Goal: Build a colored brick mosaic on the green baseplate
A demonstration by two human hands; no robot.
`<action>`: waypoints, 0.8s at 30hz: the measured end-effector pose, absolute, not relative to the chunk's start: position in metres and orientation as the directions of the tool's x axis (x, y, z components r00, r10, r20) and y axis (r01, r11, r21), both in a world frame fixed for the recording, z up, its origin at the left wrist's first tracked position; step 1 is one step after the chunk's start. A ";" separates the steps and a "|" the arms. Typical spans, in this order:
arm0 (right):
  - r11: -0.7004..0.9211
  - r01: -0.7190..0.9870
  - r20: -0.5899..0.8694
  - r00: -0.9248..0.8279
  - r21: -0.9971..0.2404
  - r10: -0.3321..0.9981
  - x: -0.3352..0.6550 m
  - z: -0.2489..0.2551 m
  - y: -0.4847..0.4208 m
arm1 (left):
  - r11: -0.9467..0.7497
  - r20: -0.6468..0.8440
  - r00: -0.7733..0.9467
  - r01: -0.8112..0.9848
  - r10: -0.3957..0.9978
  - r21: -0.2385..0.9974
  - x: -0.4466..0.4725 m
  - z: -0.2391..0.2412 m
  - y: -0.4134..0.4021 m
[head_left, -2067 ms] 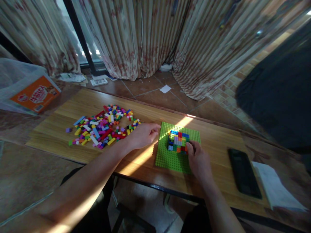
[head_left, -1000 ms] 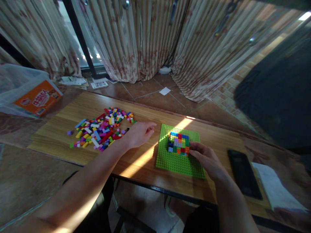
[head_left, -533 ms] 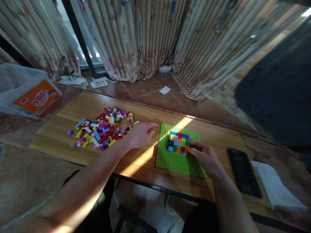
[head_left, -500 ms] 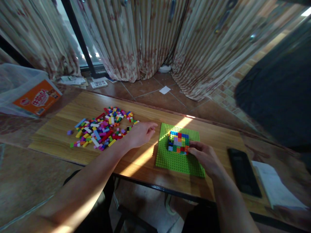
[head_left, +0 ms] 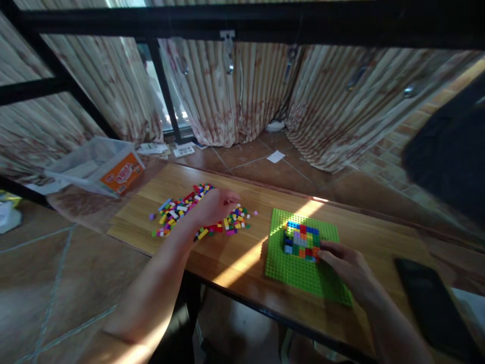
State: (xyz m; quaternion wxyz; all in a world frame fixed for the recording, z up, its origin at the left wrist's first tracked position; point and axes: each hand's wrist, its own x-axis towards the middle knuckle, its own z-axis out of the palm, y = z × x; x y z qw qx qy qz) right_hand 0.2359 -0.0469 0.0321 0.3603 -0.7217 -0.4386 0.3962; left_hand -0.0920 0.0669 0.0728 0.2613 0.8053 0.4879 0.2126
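A green studded baseplate [head_left: 299, 273] lies on the wooden table [head_left: 242, 253], with a small block of many-coloured bricks [head_left: 301, 241] built on it. My right hand [head_left: 341, 260] rests on the plate, its fingertips against the block's right side. A loose pile of small coloured bricks [head_left: 189, 212] is spread at the left. My left hand [head_left: 214, 205] lies over the right part of that pile, fingers curled down among the bricks; what they grip, if anything, is hidden.
A black phone [head_left: 432, 308] lies at the table's right end. A clear plastic bin with an orange box [head_left: 121, 174] stands left of the table. Curtains [head_left: 242, 86] hang behind, over a tiled floor. A dark shape [head_left: 450, 146] fills the right edge.
My left hand has gone left from beside the baseplate onto the brick pile. My right hand stays at the block. The camera has tilted up and turned left.
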 end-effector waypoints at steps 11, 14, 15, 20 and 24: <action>-0.479 0.418 -0.246 0.499 -0.772 0.831 0.263 0.025 -0.041 | -0.410 -0.042 0.478 0.791 0.877 0.454 -0.118 0.070 0.067; -0.486 0.462 -0.204 0.536 -0.742 0.820 0.259 0.025 -0.037 | -0.441 -0.016 0.479 0.820 0.878 0.364 -0.117 0.069 0.068; -0.482 0.475 -0.189 0.539 -0.737 0.821 0.257 0.025 -0.036 | -0.453 -0.015 0.489 0.820 0.872 0.349 -0.115 0.068 0.067; -0.454 0.537 -0.137 0.528 -0.711 0.838 0.246 0.024 -0.031 | -0.472 -0.054 0.505 0.835 0.862 0.282 -0.105 0.056 0.063; -0.446 0.602 -0.079 0.536 -0.662 0.841 0.240 0.028 -0.030 | -0.461 -0.060 0.495 0.841 0.867 0.283 -0.103 0.052 0.064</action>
